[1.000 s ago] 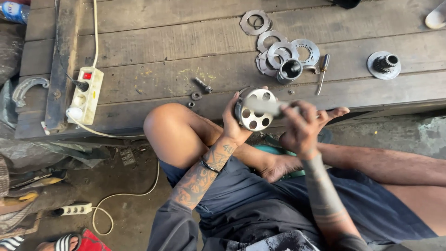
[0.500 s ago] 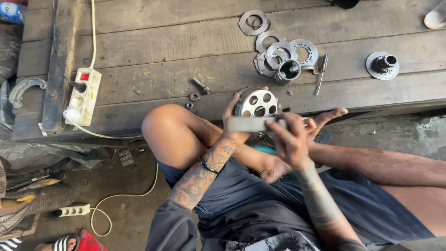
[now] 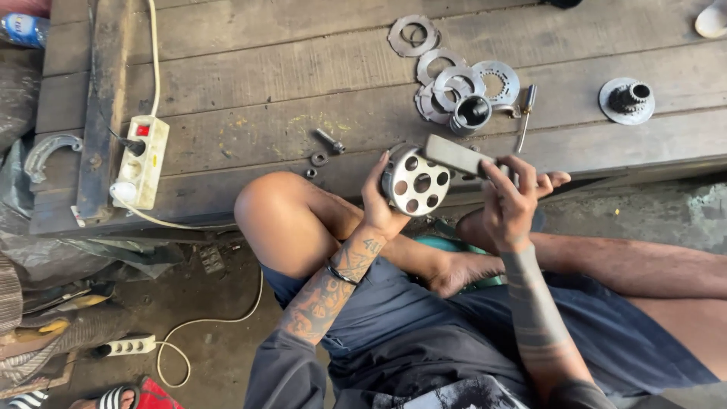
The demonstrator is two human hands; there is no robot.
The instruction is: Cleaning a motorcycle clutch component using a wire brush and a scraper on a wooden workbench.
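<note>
Fingers of the left hand (image 3: 381,203) wrap the rim of a round steel hub (image 3: 414,182), its drilled face turned up toward the camera. Right hand (image 3: 512,206) pinches a flat grey bar (image 3: 455,155) by its near end; the bar's long axis runs up-left from that grip, its far end over the hub's upper edge. Beyond both grips, loose clutch plates (image 3: 454,76) lie on the wooden bench (image 3: 265,68).

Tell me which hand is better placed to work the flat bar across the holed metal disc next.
Right, probably. The right hand already grips the flat grey bar, whose end lies at the disc's rim. The left hand is occupied cradling the disc.
</note>
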